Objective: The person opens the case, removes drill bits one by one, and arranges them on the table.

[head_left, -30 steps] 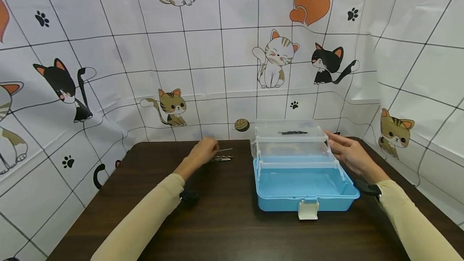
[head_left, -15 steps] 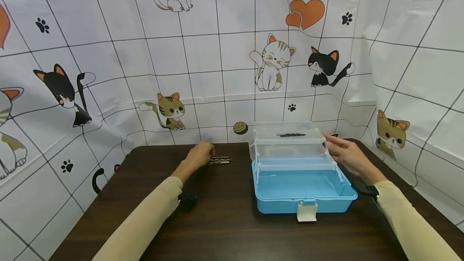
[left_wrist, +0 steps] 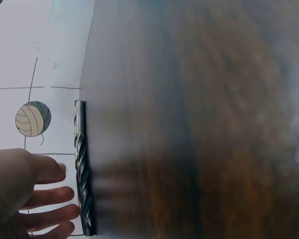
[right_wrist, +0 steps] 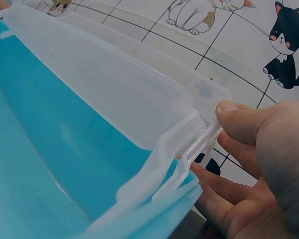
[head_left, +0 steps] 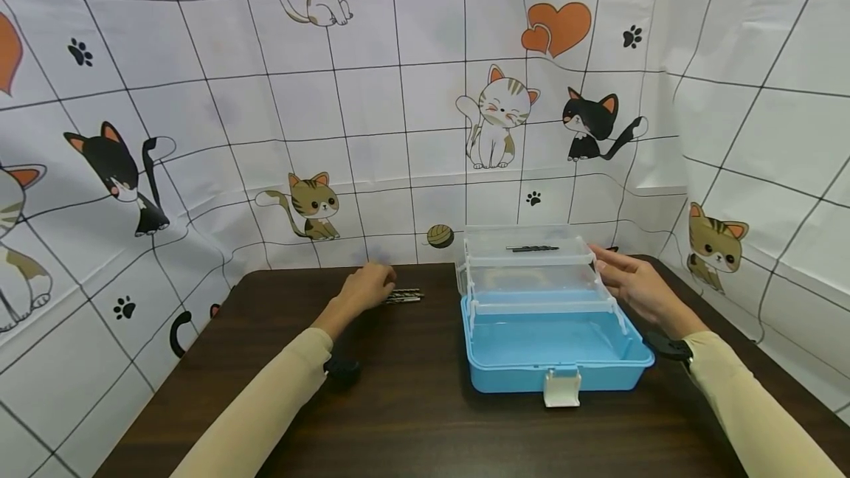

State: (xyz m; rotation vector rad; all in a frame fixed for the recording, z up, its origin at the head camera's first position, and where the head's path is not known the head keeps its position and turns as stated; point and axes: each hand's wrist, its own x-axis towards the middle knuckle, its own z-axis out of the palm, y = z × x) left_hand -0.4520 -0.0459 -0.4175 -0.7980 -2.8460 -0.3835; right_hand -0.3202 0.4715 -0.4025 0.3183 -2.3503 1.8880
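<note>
My left hand [head_left: 365,288] is low at the back of the table, right beside several metal drill bits [head_left: 405,296]. In the left wrist view its fingers [left_wrist: 52,217] are loosely extended, their tips close to a fluted drill bit [left_wrist: 82,167]. A blue toolbox [head_left: 558,378] stands open on the right, with clear trays [head_left: 538,274] raised on hinged arms. One dark drill bit [head_left: 533,248] lies in the upper tray. At the toolbox's right back corner, my right hand [head_left: 640,286] grips the raised tray end, thumb on the clear plastic [right_wrist: 182,172] and fingers behind.
The toolbox's white latch [head_left: 561,389] hangs down at the front. Behind the dark wooden table [head_left: 412,426] rises a white sheet [head_left: 372,109] printed with cats and grid lines, and it continues along the right side.
A thin rod stuck out to the right of my left hand a second ago and no longer shows. That hand has drawn slightly left. My right hand stays at the toolbox.
</note>
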